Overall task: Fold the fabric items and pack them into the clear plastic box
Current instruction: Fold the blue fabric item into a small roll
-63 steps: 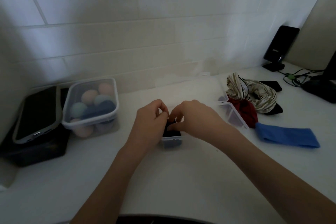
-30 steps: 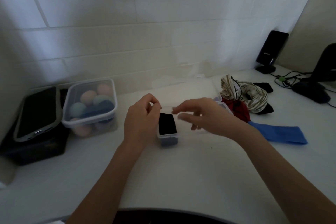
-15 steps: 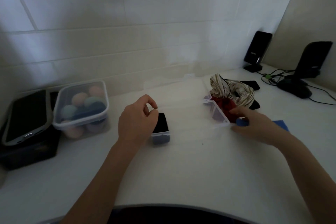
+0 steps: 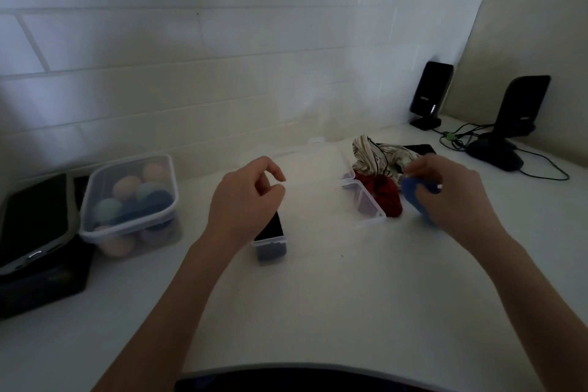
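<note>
The clear plastic box (image 4: 370, 212) lies open on the white counter, its compartments hard to make out. A folded black fabric (image 4: 270, 229) fills its leftmost compartment. My left hand (image 4: 245, 200) hovers over that compartment, fingers loosely curled, holding nothing. My right hand (image 4: 451, 197) is closed around a bunched blue fabric (image 4: 412, 192) just right of the box. A red fabric (image 4: 386, 196) lies against the box's right end. A cream patterned fabric (image 4: 378, 156) is heaped behind it, with a black fabric (image 4: 420, 148) behind that.
A lidded tub of pastel balls (image 4: 130, 200) sits at the left, beside a phone (image 4: 31, 223) on a dark box. Two black speakers (image 4: 431, 94) (image 4: 521, 105), a mouse (image 4: 494, 156) and cables (image 4: 458, 137) occupy the back right corner.
Both hands left the black fabric in the compartment. My right hand went right to the flat blue fabric, gathered it up and lifted it. The view turned right.
</note>
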Motion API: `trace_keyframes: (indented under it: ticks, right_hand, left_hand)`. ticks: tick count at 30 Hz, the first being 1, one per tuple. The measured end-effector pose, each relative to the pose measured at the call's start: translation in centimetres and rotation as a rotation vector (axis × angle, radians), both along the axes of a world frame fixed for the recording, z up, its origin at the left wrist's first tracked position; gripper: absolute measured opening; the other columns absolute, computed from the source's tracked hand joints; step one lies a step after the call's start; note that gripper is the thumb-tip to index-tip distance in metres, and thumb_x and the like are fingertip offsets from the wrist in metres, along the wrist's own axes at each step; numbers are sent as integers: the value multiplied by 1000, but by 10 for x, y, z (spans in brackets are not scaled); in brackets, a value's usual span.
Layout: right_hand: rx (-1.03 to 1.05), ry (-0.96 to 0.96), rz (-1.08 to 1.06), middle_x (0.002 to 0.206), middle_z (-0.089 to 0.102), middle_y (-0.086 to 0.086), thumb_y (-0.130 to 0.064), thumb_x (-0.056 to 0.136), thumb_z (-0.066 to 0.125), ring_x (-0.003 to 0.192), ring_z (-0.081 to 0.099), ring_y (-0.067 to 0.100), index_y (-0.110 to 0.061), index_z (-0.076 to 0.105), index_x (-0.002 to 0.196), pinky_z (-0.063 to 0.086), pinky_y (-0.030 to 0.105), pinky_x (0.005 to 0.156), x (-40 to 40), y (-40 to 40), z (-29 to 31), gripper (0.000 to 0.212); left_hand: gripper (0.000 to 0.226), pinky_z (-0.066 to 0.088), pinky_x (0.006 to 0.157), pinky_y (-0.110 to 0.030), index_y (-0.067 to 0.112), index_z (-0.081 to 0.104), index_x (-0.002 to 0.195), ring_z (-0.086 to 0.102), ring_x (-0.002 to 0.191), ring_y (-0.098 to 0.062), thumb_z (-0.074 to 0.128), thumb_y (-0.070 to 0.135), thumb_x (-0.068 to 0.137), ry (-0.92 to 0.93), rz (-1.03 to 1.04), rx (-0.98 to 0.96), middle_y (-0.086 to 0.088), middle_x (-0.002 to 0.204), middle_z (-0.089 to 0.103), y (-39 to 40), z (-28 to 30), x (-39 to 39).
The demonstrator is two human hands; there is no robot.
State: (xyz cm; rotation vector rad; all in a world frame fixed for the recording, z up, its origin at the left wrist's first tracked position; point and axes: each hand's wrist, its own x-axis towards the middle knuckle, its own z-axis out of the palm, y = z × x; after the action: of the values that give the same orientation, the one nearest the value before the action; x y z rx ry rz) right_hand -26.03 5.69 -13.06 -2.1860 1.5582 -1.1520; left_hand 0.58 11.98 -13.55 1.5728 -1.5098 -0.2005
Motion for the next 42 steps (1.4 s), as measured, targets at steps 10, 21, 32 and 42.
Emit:
trace_keyframes:
  ticks: [10,21,32,42]
  right_hand:
    - [-364,-235,265,91,58,-20,4,80,51,91,56,-4,-26,57,96,50,20,82,66,24,43,34]
    - [-421,305,571,115,62,-4,-13,75,65,109,52,16,-21,60,110,43,31,95,107,13,4,36]
    - [190,-425,620,71,67,1,-7,86,63,65,61,3,-14,65,83,50,18,62,119,-19,18,8]
    - [340,-560,526,78,68,-2,-18,90,57,72,63,5,-18,65,84,52,23,70,107,-18,11,10]
  left_hand:
    - [51,59,68,-29,2,67,99,73,80,-25,32,39,94,898,-541,736,-17,88,74,-31,25,-20]
    - [21,57,59,-23,-2,58,102,67,63,-13,44,9,91,1168,-519,430,-14,88,61,-45,12,6]
    - [27,59,69,-23,10,62,107,73,80,-17,39,5,96,955,-460,359,-4,85,75,-38,8,-1]
    - [31,60,74,-31,1,55,119,72,82,-26,36,3,95,792,-504,497,-19,100,70,-30,14,-14]
